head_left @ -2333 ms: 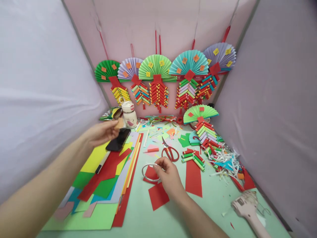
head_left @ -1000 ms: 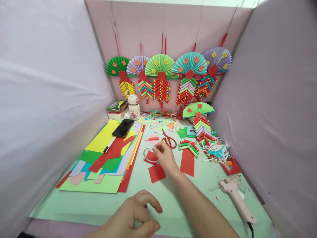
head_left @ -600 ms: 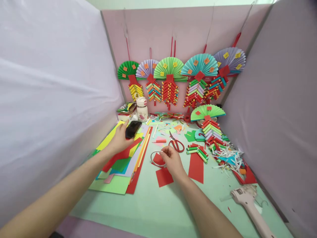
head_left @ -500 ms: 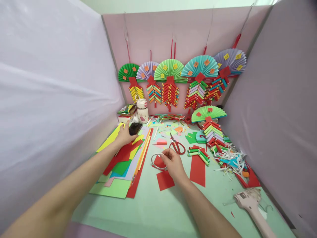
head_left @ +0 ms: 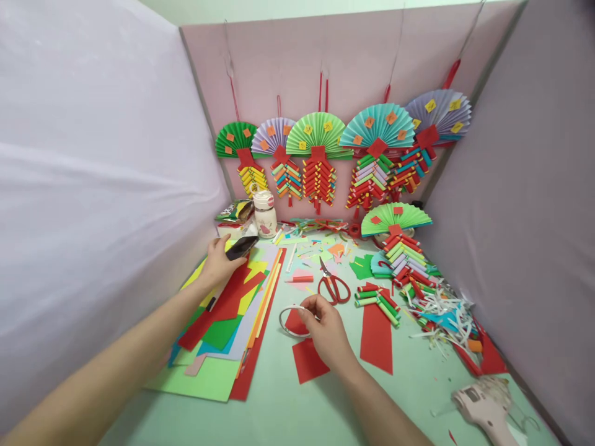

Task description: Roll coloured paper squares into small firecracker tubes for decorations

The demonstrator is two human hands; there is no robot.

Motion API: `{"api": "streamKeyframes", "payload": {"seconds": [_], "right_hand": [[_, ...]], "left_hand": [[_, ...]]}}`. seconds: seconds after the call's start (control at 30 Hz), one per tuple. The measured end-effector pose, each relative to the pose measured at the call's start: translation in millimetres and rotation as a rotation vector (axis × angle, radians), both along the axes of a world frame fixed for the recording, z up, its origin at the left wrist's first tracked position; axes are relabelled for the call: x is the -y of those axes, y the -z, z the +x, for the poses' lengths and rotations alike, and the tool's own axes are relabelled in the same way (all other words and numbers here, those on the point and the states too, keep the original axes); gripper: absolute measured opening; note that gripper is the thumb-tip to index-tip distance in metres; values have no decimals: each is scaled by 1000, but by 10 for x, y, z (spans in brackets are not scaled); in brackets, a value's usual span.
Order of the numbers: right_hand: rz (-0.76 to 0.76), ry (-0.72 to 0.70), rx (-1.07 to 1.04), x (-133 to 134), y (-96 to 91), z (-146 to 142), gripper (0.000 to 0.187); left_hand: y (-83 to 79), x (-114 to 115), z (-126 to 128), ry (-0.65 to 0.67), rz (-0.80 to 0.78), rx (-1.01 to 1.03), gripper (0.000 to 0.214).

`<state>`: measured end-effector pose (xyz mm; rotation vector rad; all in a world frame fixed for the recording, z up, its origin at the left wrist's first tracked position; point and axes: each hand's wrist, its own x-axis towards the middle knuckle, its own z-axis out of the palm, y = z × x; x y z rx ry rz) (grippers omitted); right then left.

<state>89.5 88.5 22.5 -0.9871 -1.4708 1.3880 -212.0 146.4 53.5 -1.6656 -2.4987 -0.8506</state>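
My left hand [head_left: 220, 262] grips a dark smartphone [head_left: 242, 248] by its near edge, over the far part of a stack of coloured paper [head_left: 195, 378]. The phone is tilted up, with the thumb on its near side. In the fingertips of my right hand [head_left: 324, 325] is a thin white ring [head_left: 282, 322], which looks like a nearly used-up roll of tape. It stands tilted over a small red paper piece [head_left: 295, 323]. Just below lies a red paper square [head_left: 307, 360], partly behind the hand. Red-handled scissors [head_left: 333, 287] rest beyond my right hand.
Several green and red paper rolls [head_left: 379, 301] lie on a red strip [head_left: 375, 341]. A glue gun [head_left: 483, 406] is at the near right, below shredded scraps [head_left: 444, 316]. A white bottle [head_left: 265, 217] stands at the back. Folded paper fans [head_left: 318, 133] hang on the back wall.
My left hand has closed on the phone, drawn it nearer and tipped it up. The right hand keeps hold of the white ring. The camera view has shifted slightly.
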Motion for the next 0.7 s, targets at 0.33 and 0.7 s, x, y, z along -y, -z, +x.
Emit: {"api": "streamKeyframes", "payload": {"seconds": [0.33,0.7], "right_hand": [[-85,-59,29,55,-24,-13,11],[-76,-16,54,-9,-19,17,11]], "left_hand": [[-821,-625,-368,-63,231,-81,78],[-585,-1469,-577,-203,48,-92,66]]}}
